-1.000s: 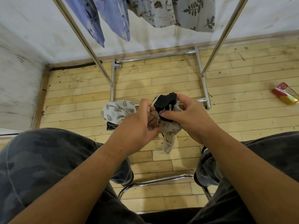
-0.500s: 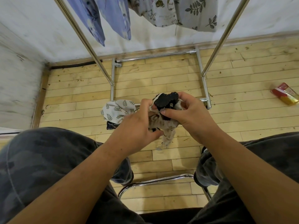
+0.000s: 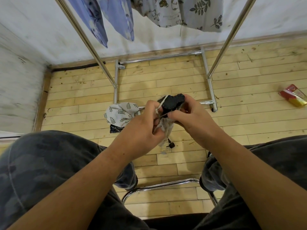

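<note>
Works seated, knees apart, so that the bundle hangs free above the floor (image 3: 166, 75) between them. Grips the cloth (image 3: 166, 130) with the left hand (image 3: 141, 130), fingers curled round its gathered middle, probably to steady it. Pinches the black piece (image 3: 172, 102) at the top of the bundle with the right hand (image 3: 192, 120), thumb against curled fingers, seemingly to raise it where the white cord (image 3: 160, 105) crossing it can be seen and worked. Lets a small black toggle (image 3: 172, 144) dangle below the cloth. Leaves a leaf-print cloth (image 3: 121, 113) on the floor by the rack (image 3: 209, 78), near at hand, likely waiting its turn. Cannot tell whether the cord is tied or only looped.
</note>
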`<state>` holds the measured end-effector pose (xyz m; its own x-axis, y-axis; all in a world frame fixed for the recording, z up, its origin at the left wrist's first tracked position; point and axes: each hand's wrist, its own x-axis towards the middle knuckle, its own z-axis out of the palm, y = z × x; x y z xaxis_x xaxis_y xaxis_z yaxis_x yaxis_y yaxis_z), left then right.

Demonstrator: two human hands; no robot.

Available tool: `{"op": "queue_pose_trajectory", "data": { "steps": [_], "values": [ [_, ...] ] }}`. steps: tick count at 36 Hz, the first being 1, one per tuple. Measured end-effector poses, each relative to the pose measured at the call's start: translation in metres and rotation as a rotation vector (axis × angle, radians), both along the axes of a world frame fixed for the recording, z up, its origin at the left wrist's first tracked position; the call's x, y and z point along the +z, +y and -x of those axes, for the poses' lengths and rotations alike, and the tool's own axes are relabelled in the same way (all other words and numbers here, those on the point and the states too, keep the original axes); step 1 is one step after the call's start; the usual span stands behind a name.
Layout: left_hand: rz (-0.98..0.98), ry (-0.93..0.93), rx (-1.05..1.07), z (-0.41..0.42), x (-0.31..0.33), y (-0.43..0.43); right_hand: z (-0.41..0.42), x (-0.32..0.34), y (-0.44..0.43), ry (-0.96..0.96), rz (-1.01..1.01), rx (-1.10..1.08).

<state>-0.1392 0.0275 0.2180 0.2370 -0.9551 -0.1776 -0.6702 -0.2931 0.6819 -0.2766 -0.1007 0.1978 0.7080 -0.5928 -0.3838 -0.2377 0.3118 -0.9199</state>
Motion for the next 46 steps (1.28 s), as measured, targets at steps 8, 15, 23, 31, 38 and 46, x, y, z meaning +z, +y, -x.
{"op": "queue_pose_trajectory", "data": {
  "steps": [8,15,23,31,38,46],
  "values": [
    [-0.074,-0.148,-0.055,0.001,-0.001,0.003,0.000,0.006,0.004,0.135,0.161,-0.035],
    [-0.050,-0.267,-0.037,0.001,0.001,0.003,0.001,0.005,0.002,0.214,0.247,-0.121],
    [0.109,-0.142,-0.008,0.003,0.005,0.002,0.004,0.002,-0.005,0.264,0.269,-0.219],
    [0.046,0.066,0.304,-0.014,-0.001,-0.003,0.004,-0.003,-0.011,0.263,0.141,-0.309],
    [-0.130,0.094,0.184,-0.015,-0.010,0.000,0.003,-0.003,-0.013,0.252,0.099,-0.330],
    [-0.221,0.072,0.086,-0.014,-0.016,0.002,0.004,0.002,-0.013,0.219,0.084,-0.325]
  ]
}}
